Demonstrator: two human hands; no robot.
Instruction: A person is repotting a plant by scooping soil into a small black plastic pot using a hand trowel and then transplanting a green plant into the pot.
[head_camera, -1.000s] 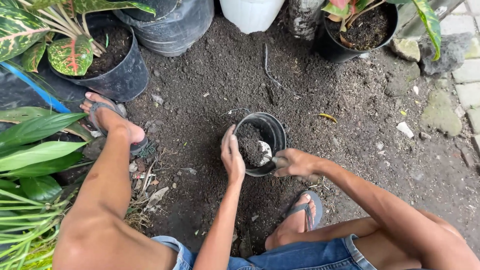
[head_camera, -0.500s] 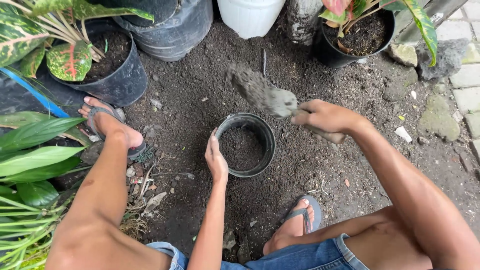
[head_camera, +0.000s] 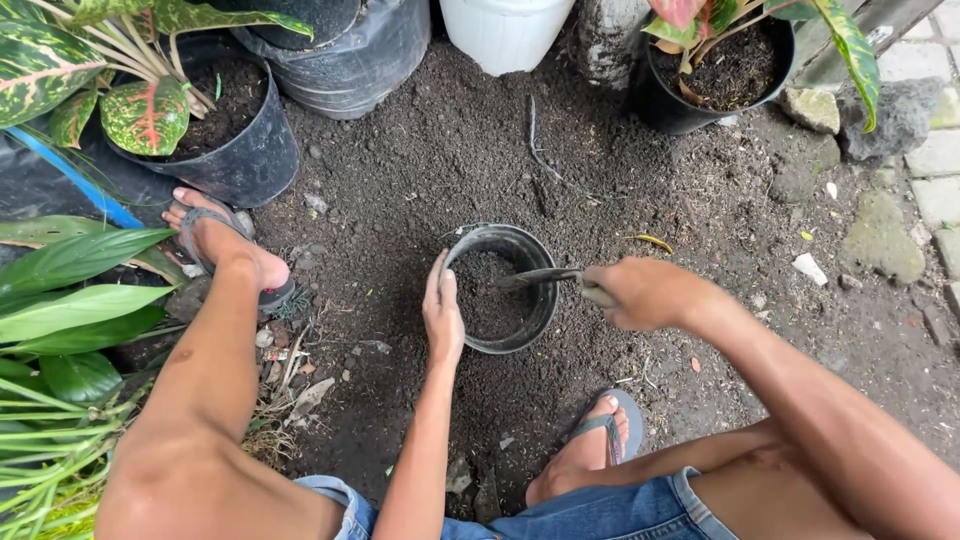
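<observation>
A small black plastic pot (head_camera: 542, 258) partly filled with dark soil stands on the soil-covered ground between my feet. My left hand (head_camera: 442, 312) rests flat against the pot's left rim, steadying it. My right hand (head_camera: 645, 292) is closed around the handle of a small trowel (head_camera: 537, 277), whose blade lies edge-on over the pot's opening, just above the soil inside.
A black pot with a variegated plant (head_camera: 225, 130) stands at the back left, a black bag pot (head_camera: 350, 50) and a white pot (head_camera: 505, 28) behind. Another black potted plant (head_camera: 715, 60) is at the back right. Stones and pavers (head_camera: 935, 150) line the right. Green leaves (head_camera: 70, 290) crowd the left.
My right hand brought the trowel from inside the pot up to the back with a load of soil, then down again over the pot. My left hand stayed on the rim.
</observation>
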